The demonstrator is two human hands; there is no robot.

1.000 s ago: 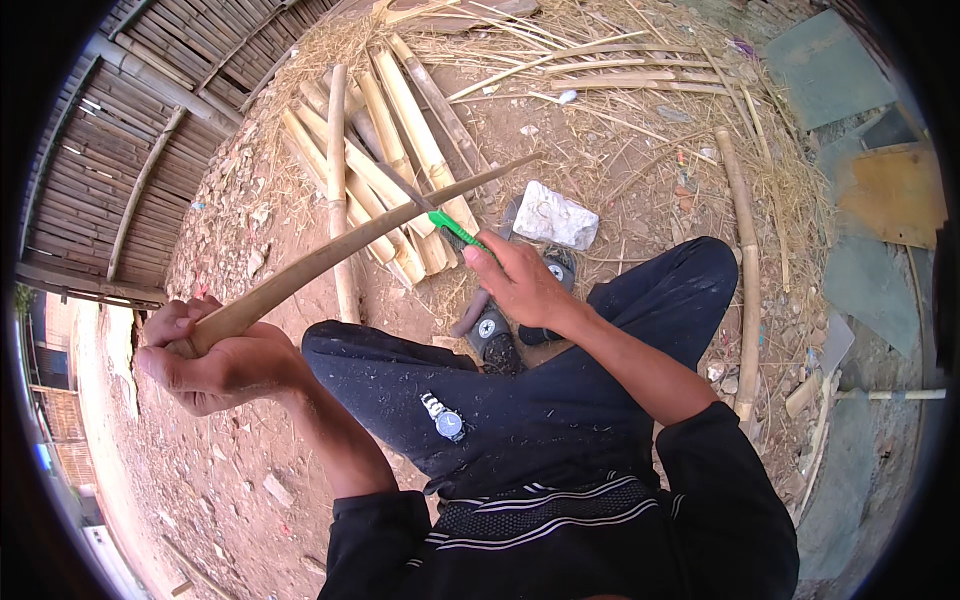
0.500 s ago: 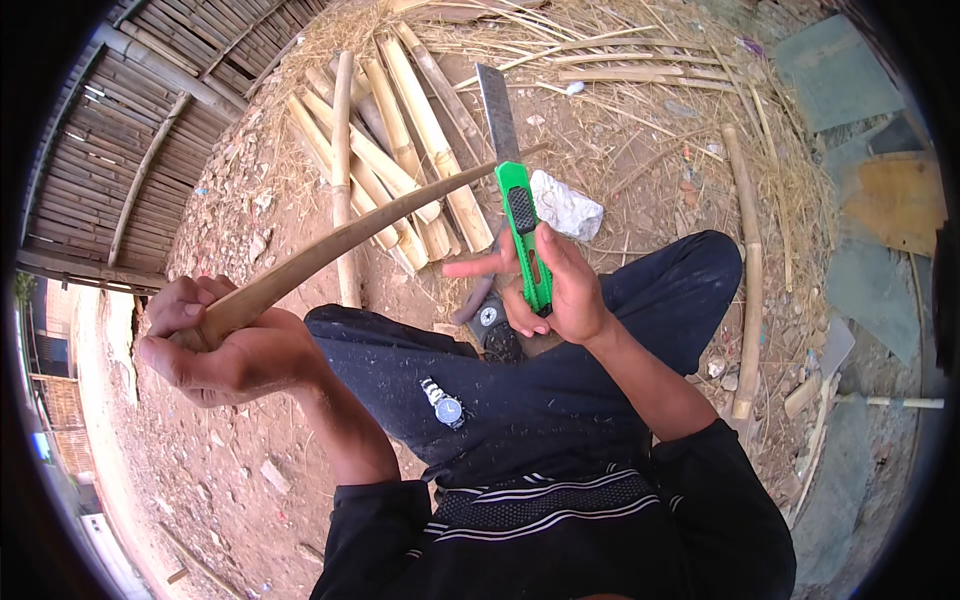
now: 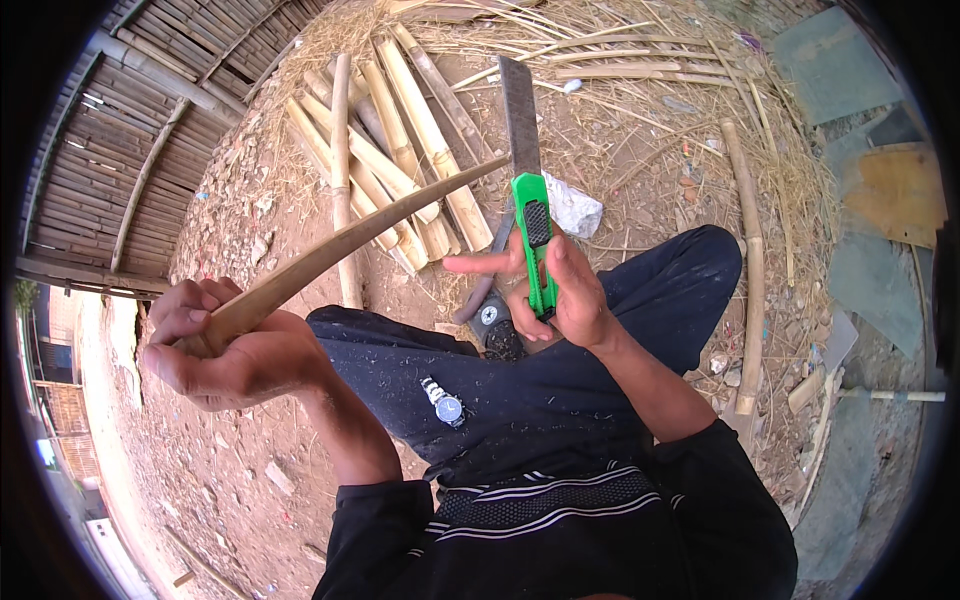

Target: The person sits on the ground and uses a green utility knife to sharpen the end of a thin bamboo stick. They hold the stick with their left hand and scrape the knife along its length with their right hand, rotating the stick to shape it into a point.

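My left hand (image 3: 240,350) is closed round the thick end of a tapered bamboo strip (image 3: 345,240). The strip slants up to the right and thins to its tip. A green utility knife (image 3: 538,225) is gripped in my right hand (image 3: 570,295), its long grey blade (image 3: 519,110) extended and pointing away from me. My right index finger sticks out to the left. The strip's tip appears beside the blade's left edge, near the handle; whether they touch I cannot tell.
Split bamboo pieces (image 3: 425,140) lie in a pile ahead, with a bamboo pole (image 3: 342,175) across it. A white stone (image 3: 572,208) sits behind the knife. Another pole (image 3: 743,270) and glass-like sheets (image 3: 875,290) lie at right. A wristwatch (image 3: 445,405) rests on my trousers.
The knife has shifted slightly right and its blade stands a little more upright. The strip's tip, which showed past the blade's right side, now ends at its left edge.
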